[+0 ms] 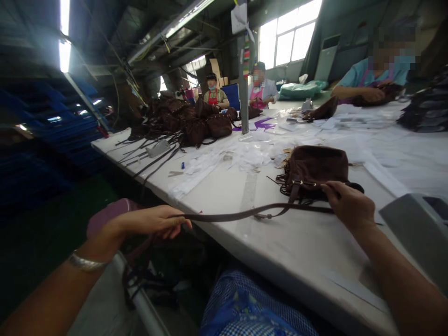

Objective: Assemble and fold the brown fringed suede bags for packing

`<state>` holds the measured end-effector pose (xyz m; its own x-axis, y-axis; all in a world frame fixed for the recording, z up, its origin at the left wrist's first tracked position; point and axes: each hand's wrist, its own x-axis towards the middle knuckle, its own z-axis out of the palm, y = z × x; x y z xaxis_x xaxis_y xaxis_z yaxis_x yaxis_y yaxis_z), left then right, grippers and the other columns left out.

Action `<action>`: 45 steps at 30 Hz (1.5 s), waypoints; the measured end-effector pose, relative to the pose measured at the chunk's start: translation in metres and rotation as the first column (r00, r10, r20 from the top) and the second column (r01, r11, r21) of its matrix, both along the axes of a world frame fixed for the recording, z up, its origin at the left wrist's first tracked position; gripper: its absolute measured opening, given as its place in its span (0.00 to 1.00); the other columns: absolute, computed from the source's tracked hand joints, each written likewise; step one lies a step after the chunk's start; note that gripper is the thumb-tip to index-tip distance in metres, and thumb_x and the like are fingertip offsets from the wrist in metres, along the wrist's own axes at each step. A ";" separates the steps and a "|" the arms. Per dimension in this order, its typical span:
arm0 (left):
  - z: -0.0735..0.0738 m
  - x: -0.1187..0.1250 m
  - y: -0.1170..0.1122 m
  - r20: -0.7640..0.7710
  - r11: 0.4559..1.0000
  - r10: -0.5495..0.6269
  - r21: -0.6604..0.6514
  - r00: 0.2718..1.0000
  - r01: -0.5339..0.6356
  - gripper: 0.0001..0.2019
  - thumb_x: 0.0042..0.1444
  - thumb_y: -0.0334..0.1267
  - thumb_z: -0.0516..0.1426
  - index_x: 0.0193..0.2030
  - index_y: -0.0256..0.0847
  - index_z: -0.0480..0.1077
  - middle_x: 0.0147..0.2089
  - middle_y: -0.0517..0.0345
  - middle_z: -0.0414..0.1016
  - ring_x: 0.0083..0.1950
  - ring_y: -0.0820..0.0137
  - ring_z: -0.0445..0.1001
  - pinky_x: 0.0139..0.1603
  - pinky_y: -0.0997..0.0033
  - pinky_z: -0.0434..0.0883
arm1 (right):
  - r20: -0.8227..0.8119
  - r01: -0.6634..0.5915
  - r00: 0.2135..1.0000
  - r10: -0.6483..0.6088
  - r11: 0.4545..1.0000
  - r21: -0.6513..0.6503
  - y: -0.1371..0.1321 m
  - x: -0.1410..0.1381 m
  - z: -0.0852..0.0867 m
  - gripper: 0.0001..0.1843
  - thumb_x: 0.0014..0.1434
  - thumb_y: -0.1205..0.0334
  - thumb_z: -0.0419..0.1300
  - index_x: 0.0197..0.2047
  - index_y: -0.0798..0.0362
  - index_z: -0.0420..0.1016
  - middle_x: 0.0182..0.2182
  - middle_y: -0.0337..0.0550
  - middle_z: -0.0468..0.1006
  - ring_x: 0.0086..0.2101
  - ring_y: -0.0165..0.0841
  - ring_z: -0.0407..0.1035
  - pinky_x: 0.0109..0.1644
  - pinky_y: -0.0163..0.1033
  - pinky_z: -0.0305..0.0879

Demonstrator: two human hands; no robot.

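A dark brown fringed handbag [317, 165] lies on the white table, its fringe toward the left. My left hand [163, 221], past the table's near edge, has its fingers closed on the bag's long strap [231, 216]. The strap stretches rightward over the tabletop to the bag, with a small buckle [262, 216] along it. At the bag's near side, my right hand [348, 205] pinches the bag by its edge close to the metal hardware. Exactly what lies between those fingertips is partly hidden.
Similar brown bags [189, 119] are heaped at the table's far left, straps trailing over the edge. White sheets and scraps [252, 151] cover the table's middle. A grey machine-like object [416, 233] stands at right. A metal post [244, 88] rises from the table. Several co-workers sit beyond.
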<state>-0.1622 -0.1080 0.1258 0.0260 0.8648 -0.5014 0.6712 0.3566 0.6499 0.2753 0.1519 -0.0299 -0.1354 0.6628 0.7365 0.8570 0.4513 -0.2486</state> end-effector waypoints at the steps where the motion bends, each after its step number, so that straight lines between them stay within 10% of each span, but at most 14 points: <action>1: -0.005 0.008 0.003 0.028 0.998 -0.052 -0.038 0.998 0.053 0.26 0.56 0.61 0.55 0.43 0.41 0.80 0.26 0.56 0.73 0.24 0.70 0.68 0.25 0.75 0.66 | -0.090 -0.130 0.986 0.137 0.989 0.076 -0.019 -0.017 0.014 0.22 0.68 0.45 0.50 0.46 0.52 0.79 0.39 0.55 0.81 0.37 0.47 0.75 0.38 0.46 0.65; 3: -0.014 0.029 0.011 0.084 0.981 -0.180 -0.061 0.980 0.185 0.26 0.61 0.59 0.51 0.46 0.41 0.79 0.26 0.58 0.71 0.23 0.73 0.64 0.25 0.77 0.63 | -0.207 -0.466 0.855 0.476 0.880 0.096 -0.063 -0.056 0.043 0.15 0.67 0.52 0.54 0.51 0.47 0.77 0.43 0.48 0.80 0.42 0.42 0.75 0.48 0.44 0.68; 6: -0.026 0.063 0.027 0.196 0.903 -0.416 -0.024 0.888 0.428 0.23 0.65 0.54 0.49 0.48 0.40 0.77 0.27 0.58 0.70 0.24 0.75 0.62 0.26 0.79 0.63 | -0.256 -0.873 0.482 0.838 0.432 -0.227 -0.124 -0.105 0.073 0.27 0.65 0.49 0.57 0.66 0.46 0.64 0.60 0.49 0.69 0.55 0.44 0.67 0.58 0.48 0.65; 9: -0.036 0.083 0.037 0.257 0.824 -0.552 0.026 0.793 0.566 0.20 0.66 0.51 0.50 0.45 0.39 0.77 0.27 0.58 0.71 0.24 0.75 0.64 0.27 0.79 0.64 | -0.512 -0.840 0.322 0.796 -0.009 -0.543 -0.154 -0.121 0.084 0.31 0.67 0.50 0.56 0.70 0.47 0.56 0.50 0.48 0.77 0.38 0.36 0.76 0.45 0.41 0.73; 12: -0.047 0.087 0.040 0.295 0.843 -0.515 0.005 0.805 0.538 0.21 0.66 0.52 0.49 0.42 0.38 0.76 0.26 0.58 0.72 0.22 0.76 0.64 0.25 0.78 0.64 | -0.599 -0.717 0.422 0.681 -0.154 -0.680 -0.163 -0.111 0.090 0.27 0.68 0.52 0.54 0.67 0.49 0.61 0.42 0.44 0.80 0.30 0.32 0.73 0.37 0.36 0.72; 18: -0.061 0.098 0.044 0.278 0.886 -0.443 -0.010 0.852 0.464 0.23 0.64 0.56 0.50 0.35 0.38 0.75 0.25 0.59 0.73 0.21 0.76 0.63 0.24 0.76 0.63 | -0.489 -0.654 0.490 0.722 -0.066 -0.753 -0.172 -0.110 0.104 0.16 0.66 0.61 0.53 0.53 0.49 0.77 0.37 0.41 0.81 0.37 0.35 0.74 0.45 0.35 0.68; 23: -0.068 0.072 0.042 0.261 0.938 -0.347 0.113 0.901 0.329 0.19 0.64 0.52 0.51 0.40 0.39 0.73 0.29 0.59 0.72 0.26 0.74 0.68 0.28 0.77 0.65 | 0.063 -0.334 0.732 0.679 0.437 -0.835 -0.109 -0.079 0.082 0.15 0.56 0.74 0.53 0.39 0.51 0.80 0.24 0.41 0.79 0.28 0.34 0.73 0.33 0.33 0.62; 26: -0.072 0.040 0.041 0.123 0.941 -0.302 0.198 0.945 0.275 0.16 0.64 0.49 0.52 0.39 0.38 0.74 0.29 0.60 0.72 0.29 0.73 0.69 0.31 0.77 0.65 | 0.217 -0.149 0.809 0.547 0.547 -0.824 -0.069 -0.046 0.067 0.14 0.61 0.68 0.52 0.38 0.52 0.80 0.25 0.44 0.80 0.26 0.37 0.74 0.30 0.35 0.64; 29: -0.073 0.032 0.050 -0.053 0.914 -0.283 0.288 0.958 0.286 0.14 0.64 0.45 0.53 0.40 0.40 0.76 0.33 0.59 0.75 0.34 0.70 0.72 0.36 0.76 0.65 | 0.210 -0.244 0.838 0.504 0.690 -0.681 -0.071 -0.049 0.066 0.16 0.63 0.62 0.56 0.51 0.53 0.78 0.45 0.54 0.80 0.42 0.46 0.76 0.43 0.44 0.70; 31: -0.071 0.047 0.060 -0.128 0.869 -0.283 0.384 0.950 0.311 0.13 0.64 0.44 0.54 0.41 0.41 0.77 0.37 0.58 0.78 0.38 0.69 0.73 0.40 0.75 0.64 | 0.087 -0.451 0.794 0.602 0.679 -0.579 -0.090 -0.074 0.072 0.24 0.64 0.56 0.57 0.62 0.53 0.69 0.58 0.56 0.72 0.54 0.48 0.69 0.56 0.49 0.65; 34: -0.066 0.079 0.077 -0.144 0.771 -0.366 0.506 0.920 0.386 0.10 0.63 0.43 0.56 0.43 0.44 0.77 0.39 0.59 0.79 0.41 0.69 0.74 0.43 0.76 0.63 | -0.156 -0.677 0.612 0.775 0.411 -0.611 -0.114 -0.118 0.084 0.32 0.63 0.53 0.60 0.68 0.51 0.60 0.55 0.52 0.74 0.53 0.42 0.69 0.57 0.44 0.64; 37: -0.066 0.088 0.091 -0.146 0.721 -0.433 0.536 0.890 0.439 0.10 0.63 0.44 0.57 0.42 0.45 0.77 0.37 0.61 0.79 0.39 0.71 0.74 0.40 0.77 0.63 | -0.301 -0.681 0.537 0.788 0.194 -0.706 -0.111 -0.133 0.085 0.19 0.66 0.60 0.56 0.60 0.49 0.70 0.34 0.40 0.82 0.33 0.34 0.75 0.40 0.34 0.68; 42: -0.085 0.046 0.119 -0.208 0.818 -0.284 0.457 0.936 0.350 0.14 0.63 0.45 0.55 0.33 0.40 0.76 0.29 0.61 0.76 0.30 0.72 0.71 0.33 0.76 0.61 | -0.078 -0.463 0.785 0.615 0.499 -0.733 -0.073 -0.112 0.066 0.12 0.65 0.64 0.54 0.36 0.54 0.79 0.28 0.43 0.80 0.30 0.35 0.73 0.34 0.35 0.61; 45: -0.091 0.040 0.138 -0.223 0.822 -0.251 0.465 0.942 0.329 0.16 0.63 0.45 0.55 0.30 0.39 0.76 0.28 0.60 0.76 0.30 0.73 0.71 0.33 0.76 0.61 | -0.157 -0.481 0.804 0.573 0.472 -0.739 -0.062 -0.115 0.056 0.13 0.63 0.59 0.59 0.49 0.52 0.78 0.34 0.45 0.81 0.34 0.37 0.74 0.37 0.36 0.62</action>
<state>-0.1225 0.0305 0.0344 0.2760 0.9606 -0.0331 0.7929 -0.2081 0.5726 0.1602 0.0903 0.0261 -0.6845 0.7289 0.0142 0.5592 0.5375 -0.6312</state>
